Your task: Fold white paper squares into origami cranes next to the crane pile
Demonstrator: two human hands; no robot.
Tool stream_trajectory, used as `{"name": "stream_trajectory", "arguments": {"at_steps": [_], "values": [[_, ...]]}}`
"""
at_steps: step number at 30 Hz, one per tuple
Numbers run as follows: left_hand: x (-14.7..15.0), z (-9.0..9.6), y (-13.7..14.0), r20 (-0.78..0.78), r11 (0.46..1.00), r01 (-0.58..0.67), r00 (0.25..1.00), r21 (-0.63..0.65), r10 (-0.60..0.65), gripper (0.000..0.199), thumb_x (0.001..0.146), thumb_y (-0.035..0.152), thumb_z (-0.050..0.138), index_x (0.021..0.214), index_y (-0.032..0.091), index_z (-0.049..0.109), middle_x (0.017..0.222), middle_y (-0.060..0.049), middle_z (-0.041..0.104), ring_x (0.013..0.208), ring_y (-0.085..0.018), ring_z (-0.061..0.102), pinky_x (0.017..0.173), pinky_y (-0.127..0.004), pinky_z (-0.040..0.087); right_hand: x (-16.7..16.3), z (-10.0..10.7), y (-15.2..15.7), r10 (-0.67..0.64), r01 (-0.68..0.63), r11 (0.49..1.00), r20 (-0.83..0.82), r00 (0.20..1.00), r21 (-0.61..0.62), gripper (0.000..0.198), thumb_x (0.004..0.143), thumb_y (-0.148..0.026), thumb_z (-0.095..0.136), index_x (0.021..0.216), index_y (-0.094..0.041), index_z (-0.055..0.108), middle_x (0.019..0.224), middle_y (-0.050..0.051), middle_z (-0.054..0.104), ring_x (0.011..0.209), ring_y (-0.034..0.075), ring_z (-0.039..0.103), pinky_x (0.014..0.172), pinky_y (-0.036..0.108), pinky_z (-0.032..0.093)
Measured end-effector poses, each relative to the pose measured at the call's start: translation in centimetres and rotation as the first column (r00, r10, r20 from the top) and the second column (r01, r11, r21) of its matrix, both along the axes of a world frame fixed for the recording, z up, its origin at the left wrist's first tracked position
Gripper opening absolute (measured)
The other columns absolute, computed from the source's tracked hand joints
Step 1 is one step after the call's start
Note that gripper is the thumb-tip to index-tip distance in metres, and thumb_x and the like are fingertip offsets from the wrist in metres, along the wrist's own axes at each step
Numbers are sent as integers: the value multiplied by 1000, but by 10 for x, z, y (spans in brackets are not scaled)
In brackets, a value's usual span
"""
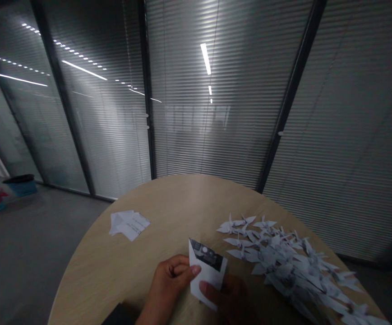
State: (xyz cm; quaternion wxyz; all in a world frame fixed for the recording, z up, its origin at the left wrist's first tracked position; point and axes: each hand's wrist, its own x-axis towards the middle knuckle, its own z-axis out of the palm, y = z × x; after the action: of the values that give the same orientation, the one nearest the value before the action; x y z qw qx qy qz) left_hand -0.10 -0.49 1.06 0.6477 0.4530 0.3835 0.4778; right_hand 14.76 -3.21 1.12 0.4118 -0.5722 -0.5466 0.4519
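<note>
Tabletop (185, 203) stretches from held paper (209, 274) to curved far edge (199, 175).

Wood-toned table (196, 193) with a curved edge
Overlapping paper pieces (131, 224) are lying on its left, while many white paper cranes (283, 255) are crowding together on its right.
</note>
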Motion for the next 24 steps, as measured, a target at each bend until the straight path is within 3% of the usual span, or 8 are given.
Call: {"name": "stream_trajectory", "arguments": {"at_steps": [6, 11, 15, 20, 24], "values": [[3, -4, 1, -143, 995, 45, 989, 87, -32, 40, 56, 53, 74, 64, 13, 70, 52, 0, 64, 49, -11, 52, 52, -22, 37, 2, -3, 5, -6, 5, 1000, -32, 999, -25, 55, 58, -64, 62, 67, -10, 71, 62, 8, 69, 62, 22, 62, 55, 26, 47], [2, -6, 1, -258, 998, 45, 966, 48, -31, 51, 52, 61, 71, 60, 11, 69, 49, 1, 55, 47, -11, 43, 49, -23, 33, 2, -9, 7, -108, 107, 994, -18, 994, -17, 56, 52, -65, 63, 64, -11, 69, 59, 7, 68, 61, 23, 62, 55, 27, 47], [1, -4, -2, -355, 996, 2, 934, 95, 32, 47, 60, 61, 65, 56, 13, 62, 48, 3, 47, 49, -12, 40, 50, -24, 29, 0, -10, 6, -111, 109, 993, -38, 993, -48, 56, 51, -64, 63, 66, -11, 70, 60, 7, 68, 63, 24, 62, 56, 27, 47], [1, -2, -6, -365, 969, 46, 930, 241, 47, 39, 73, 54, 58, 60, 17, 53, 60, 1, 50, 62, -15, 46, 59, -25, 35, 0, -2, 3, -72, 69, 997, -87, 994, -39, 55, 52, -62, 65, 71, -11, 71, 67, 10, 71, 67, 26, 64, 59, 29, 49], [0, -2, -5, -342, 959, 86, 940, 271, 13, 35, 82, 49, 50, 74, 16, 58, 69, -1, 56, 68, -17, 49, 63, -26, 39, -1, -14, 5, -26, 22, 999, -101, 995, -41, 56, 51, -62, 67, 72, -12, 72, 67, 9, 71, 68, 26, 65, 59, 29, 50]]}}
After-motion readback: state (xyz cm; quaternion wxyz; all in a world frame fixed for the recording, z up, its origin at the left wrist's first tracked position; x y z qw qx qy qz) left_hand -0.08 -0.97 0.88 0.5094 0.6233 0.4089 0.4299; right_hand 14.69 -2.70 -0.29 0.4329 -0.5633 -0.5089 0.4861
